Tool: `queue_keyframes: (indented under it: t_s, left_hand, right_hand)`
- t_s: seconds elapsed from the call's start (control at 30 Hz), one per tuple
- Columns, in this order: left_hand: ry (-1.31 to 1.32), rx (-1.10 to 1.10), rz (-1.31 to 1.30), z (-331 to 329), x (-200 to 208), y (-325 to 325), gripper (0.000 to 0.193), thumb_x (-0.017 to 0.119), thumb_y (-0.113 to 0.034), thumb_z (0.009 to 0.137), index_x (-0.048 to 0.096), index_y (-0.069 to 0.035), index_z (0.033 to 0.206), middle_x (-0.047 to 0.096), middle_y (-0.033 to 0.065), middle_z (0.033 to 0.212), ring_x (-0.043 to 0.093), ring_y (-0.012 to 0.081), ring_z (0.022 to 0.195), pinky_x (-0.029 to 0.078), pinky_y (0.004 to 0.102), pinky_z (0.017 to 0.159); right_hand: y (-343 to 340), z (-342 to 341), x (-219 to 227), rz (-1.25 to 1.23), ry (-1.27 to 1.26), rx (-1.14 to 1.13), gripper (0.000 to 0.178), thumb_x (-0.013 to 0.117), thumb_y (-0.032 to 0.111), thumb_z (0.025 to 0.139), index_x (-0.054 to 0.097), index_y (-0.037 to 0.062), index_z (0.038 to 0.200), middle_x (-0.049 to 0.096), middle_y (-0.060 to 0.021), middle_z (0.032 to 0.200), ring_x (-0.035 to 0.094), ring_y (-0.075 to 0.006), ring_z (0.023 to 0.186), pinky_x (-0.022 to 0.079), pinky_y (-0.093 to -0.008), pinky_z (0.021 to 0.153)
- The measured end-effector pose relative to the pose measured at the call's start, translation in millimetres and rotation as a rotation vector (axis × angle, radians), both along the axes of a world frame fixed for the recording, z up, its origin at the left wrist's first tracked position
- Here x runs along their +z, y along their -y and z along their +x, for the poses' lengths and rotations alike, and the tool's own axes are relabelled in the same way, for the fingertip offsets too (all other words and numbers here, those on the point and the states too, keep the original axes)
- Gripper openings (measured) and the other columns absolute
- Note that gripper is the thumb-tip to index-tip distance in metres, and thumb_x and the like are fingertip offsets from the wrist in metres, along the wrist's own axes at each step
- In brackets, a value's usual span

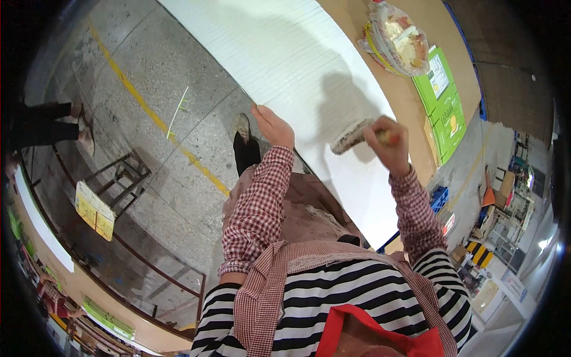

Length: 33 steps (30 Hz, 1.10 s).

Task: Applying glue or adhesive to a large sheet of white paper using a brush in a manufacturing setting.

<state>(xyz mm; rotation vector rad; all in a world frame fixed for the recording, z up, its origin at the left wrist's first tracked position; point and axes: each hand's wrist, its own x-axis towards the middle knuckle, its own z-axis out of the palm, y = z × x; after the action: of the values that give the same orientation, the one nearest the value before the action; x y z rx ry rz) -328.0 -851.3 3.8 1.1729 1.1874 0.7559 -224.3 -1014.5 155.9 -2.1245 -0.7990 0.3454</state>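
A long white sheet (279, 53) with faint lines across it lies on the table in front of me. My left hand (275, 127) rests at its left edge, fingers stretched out and holding nothing that I can see. Over the right part of the sheet my right hand (389, 144) is closed around the handle of a brush (350, 137). The brush has a wide, pale, worn-looking bristle end that points left, at or just above the sheet; I cannot tell if it touches. Shadows of my head and arm fall on the white surface.
Brown board (428, 116) borders the sheet on the right, carrying a clear plastic bag (404, 41) with pale contents and a green printed carton (443, 107). Left, a stool (95, 208) stands on the concrete floor, near another person's legs (53, 128). A second worktable (128, 324) lies at lower left.
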Motion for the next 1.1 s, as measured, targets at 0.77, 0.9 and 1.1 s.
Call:
queue_keyframes:
  t_s: [0.77,0.9,1.1]
  left_hand:
    - [-0.025,-0.024,-0.042,1,8,-13,0.065,0.021,-0.045,0.098,0.024,0.008,0.135,0.034,0.0296,0.134,0.038,0.0365,0.121,0.03,0.0384,0.102]
    - [-0.122,-0.045,-0.067,11,7,-22,0.066,0.021,-0.045,0.098,0.023,0.01,0.134,0.031,0.0306,0.136,0.035,0.0377,0.125,0.028,0.039,0.104]
    - [-0.043,-0.019,-0.01,15,-2,-19,0.064,0.024,-0.041,0.099,0.023,0.012,0.134,0.026,0.032,0.139,0.031,0.0381,0.129,0.026,0.0389,0.107]
  right_hand:
    - [58,29,75,0.503,-0.588,-0.409,0.022,0.047,0.012,0.091,0.052,-0.0001,0.109,0.052,-0.0193,0.12,0.058,-0.0158,0.079,0.05,-0.0273,0.072]
    - [31,71,75,0.659,-0.655,-0.393,0.025,0.048,0.016,0.092,0.052,0.0008,0.111,0.054,-0.0168,0.12,0.056,-0.0143,0.08,0.046,-0.0241,0.072]
    - [-39,91,29,0.31,-0.212,-0.237,0.015,0.059,0.015,0.087,0.064,0.0009,0.085,0.065,-0.0048,0.089,0.055,-0.0086,0.067,0.046,-0.0203,0.059]
